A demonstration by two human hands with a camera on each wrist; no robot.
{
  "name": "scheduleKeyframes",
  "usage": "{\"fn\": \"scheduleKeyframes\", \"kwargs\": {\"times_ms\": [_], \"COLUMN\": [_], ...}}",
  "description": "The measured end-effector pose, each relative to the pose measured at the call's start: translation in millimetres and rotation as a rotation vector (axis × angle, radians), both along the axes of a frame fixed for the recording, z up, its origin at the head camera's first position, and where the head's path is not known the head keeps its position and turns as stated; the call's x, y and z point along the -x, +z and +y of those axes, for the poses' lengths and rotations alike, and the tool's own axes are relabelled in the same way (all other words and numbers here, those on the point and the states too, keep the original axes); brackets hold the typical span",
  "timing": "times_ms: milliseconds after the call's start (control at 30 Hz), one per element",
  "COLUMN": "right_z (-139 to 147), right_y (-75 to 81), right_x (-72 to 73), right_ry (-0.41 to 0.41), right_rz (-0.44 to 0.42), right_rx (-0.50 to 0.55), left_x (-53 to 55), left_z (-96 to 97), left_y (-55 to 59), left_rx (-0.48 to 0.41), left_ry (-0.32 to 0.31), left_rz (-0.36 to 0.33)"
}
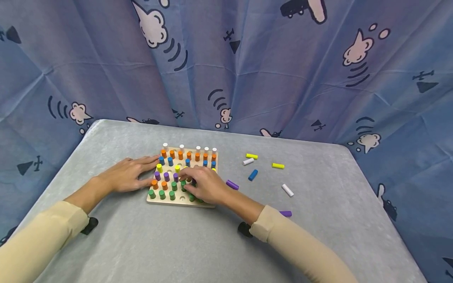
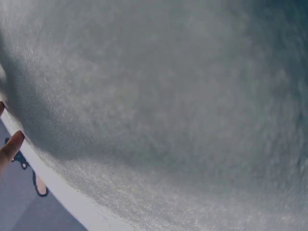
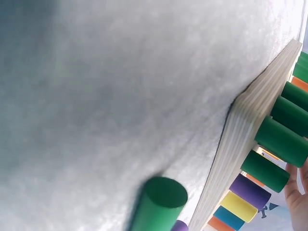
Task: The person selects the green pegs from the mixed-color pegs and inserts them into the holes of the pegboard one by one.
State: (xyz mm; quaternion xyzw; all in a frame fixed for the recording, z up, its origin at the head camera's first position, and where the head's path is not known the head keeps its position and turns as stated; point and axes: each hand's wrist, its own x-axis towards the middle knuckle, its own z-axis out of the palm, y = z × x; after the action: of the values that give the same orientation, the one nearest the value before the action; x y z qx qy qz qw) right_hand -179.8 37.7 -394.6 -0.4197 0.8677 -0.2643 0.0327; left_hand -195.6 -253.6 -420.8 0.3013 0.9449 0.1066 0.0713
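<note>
A wooden pegboard [image 1: 164, 201] carries rows of coloured pegs: white, orange, blue, yellow, purple and green. My left hand [image 1: 128, 175] lies beside it with fingers extended, the fingertips and thumb at its left edge. In the left wrist view only a fingertip or two [image 2: 12, 149] show at the left edge. My right hand [image 1: 207, 184] reaches over the board, thumb and index finger bent around a green peg [image 1: 183, 186] in the second row from the front. An open hole [image 1: 182, 198] shows in the front row. The hand hides part of the board's right side.
Loose pegs lie right of the board: yellow [image 1: 278, 166], white [image 1: 288, 190], blue [image 1: 253, 175], purple [image 1: 232, 184] and several others. A green peg [image 3: 161, 207] shows off the board in the right wrist view. A patterned curtain [image 1: 247, 78] hangs behind the grey table [image 1: 159, 243].
</note>
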Motion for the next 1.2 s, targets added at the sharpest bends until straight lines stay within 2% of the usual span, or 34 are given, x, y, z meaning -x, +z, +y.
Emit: {"fn": "scheduleKeyframes", "kwargs": {"times_ms": [433,600,967,1200], "right_z": [4,12,58,89], "right_y": [2.9,8.2,12.2,8.8], "right_x": [-0.4,2.6,11.1,8.8], "right_ry": [0.003,-0.029,-0.137,-0.192], "right_rz": [-0.004,-0.026,-0.022,-0.039], "right_rx": [-0.027,-0.012,0.009,-0.007], "left_x": [0.1,-0.8,-0.4,0.0], "left_z": [2.1,2.5,1.6,1.5], "left_y": [0.6,1.0,-0.3,-0.9], "left_rx": [-0.001,-0.005,0.0,-0.001], "left_ry": [-0.003,-0.003,-0.003,-0.003], "left_rz": [-0.001,-0.002,0.006,0.006]}}
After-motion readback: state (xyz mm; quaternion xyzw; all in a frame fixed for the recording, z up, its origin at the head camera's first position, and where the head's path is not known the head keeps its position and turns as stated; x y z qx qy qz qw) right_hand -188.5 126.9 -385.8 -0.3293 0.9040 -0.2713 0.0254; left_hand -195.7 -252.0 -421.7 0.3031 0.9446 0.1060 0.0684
